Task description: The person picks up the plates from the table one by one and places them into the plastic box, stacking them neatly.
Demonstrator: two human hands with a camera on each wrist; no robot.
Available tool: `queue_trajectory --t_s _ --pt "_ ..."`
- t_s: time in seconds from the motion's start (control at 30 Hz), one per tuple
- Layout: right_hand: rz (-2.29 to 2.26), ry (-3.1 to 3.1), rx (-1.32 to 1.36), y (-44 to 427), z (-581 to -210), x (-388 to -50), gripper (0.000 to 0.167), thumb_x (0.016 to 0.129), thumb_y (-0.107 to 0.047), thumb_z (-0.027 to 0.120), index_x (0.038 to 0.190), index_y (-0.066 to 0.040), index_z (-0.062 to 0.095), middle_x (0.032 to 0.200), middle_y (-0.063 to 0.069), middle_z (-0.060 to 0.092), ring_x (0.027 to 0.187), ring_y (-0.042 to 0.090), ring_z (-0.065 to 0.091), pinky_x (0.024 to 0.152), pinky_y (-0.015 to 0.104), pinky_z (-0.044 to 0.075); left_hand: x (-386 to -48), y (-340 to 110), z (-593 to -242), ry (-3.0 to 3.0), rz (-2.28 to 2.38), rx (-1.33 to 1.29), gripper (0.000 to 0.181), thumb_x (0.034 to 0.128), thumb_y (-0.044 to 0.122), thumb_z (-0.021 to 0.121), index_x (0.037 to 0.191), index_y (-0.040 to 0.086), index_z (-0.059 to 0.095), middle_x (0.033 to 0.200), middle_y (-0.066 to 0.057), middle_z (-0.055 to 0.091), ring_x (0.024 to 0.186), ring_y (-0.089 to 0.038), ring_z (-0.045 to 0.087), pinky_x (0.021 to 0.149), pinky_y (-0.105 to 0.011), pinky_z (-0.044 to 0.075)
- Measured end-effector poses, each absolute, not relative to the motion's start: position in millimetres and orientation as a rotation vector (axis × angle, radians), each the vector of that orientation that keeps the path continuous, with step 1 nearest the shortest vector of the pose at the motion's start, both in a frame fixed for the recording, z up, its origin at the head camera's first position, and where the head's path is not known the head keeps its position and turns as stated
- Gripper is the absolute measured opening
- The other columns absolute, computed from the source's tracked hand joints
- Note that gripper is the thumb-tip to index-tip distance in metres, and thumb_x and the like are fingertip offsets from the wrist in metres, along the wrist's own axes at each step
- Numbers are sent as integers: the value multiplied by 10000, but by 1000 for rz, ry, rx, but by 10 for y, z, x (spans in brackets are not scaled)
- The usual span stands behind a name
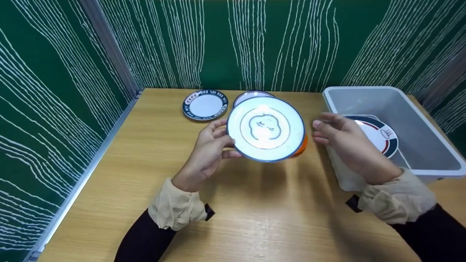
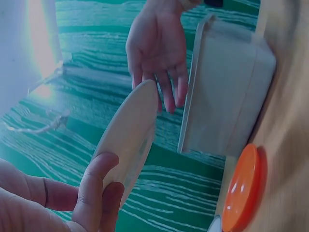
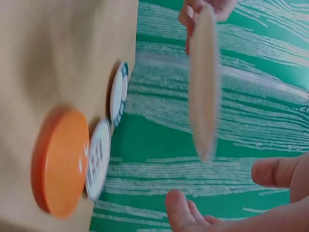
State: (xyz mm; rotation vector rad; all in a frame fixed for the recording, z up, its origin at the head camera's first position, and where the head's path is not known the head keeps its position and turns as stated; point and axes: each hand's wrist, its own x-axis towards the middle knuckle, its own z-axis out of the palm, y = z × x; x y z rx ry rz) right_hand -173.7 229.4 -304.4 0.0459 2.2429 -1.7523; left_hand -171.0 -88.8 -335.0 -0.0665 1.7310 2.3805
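My left hand point(image 1: 207, 153) grips the left edge of a white plate point(image 1: 265, 129) with a blue rim and a blue line drawing, held up above the table. In the left wrist view the same plate point(image 2: 128, 130) appears nearly edge-on, pinched between thumb and fingers. My right hand point(image 1: 349, 145) is apart from the plate, to its right, by the near left wall of the grey bin, with relaxed fingers and nothing in them. An orange plate point(image 3: 65, 164) lies on the table, mostly hidden behind the raised plate in the head view.
A dark-rimmed plate point(image 1: 205, 105) lies at the table's back. Beside it another plate point(image 1: 251, 95) is partly covered. The grey bin point(image 1: 429, 127) stands at the right, holding a plate point(image 1: 389, 136) with a dark and red rim. Green walls with white lines enclose the wooden table point(image 1: 145, 203).
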Motion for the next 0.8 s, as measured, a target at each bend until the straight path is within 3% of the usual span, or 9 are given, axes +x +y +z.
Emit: queue_trajectory --t_s 0.1,0.37,0.8 --pt "-1836 2079 86 2212 -3110 -1728 780 1063 -371 548 1640 -92 103 1482 115 419 1255 205 538 1067 285 494 -1646 -828 -3332 1734 2352 -32 573 939 -110 572 1449 98 414 1323 -129 623 977 -276 705 677 -326 635" --pt "-1968 1837 97 2068 -3208 -1671 630 1094 -131 440 1643 -112 129 1388 137 548 1140 187 632 929 279 557 -1569 -735 -3349 1717 2290 -35 589 926 -94 582 1451 115 418 1312 -134 610 927 -270 704 663 -323 634" --pt "-2084 1803 210 2193 -3094 -1598 655 1069 -135 535 1640 -190 218 1423 70 540 1149 166 621 910 236 551 -1598 -683 -3395 1680 2321 113 527 953 -25 603 1438 99 441 1253 -168 639 945 -287 714 768 -397 639"
